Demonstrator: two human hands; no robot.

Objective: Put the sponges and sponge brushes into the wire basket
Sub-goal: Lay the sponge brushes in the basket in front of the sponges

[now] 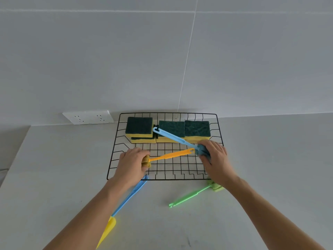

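While the left hand has its grip curled round the sponge head of an orange sponge brush, the right hand clamps the sponge head of a light blue sponge brush. Both brushes lie over the black wire basket, the blue handle slanting across the green-and-yellow sponges stacked along its far side. On the grey tabletop just before the basket lie a blue-handled brush with a yellow tip and a green sponge brush. A white socket sits on the wall.
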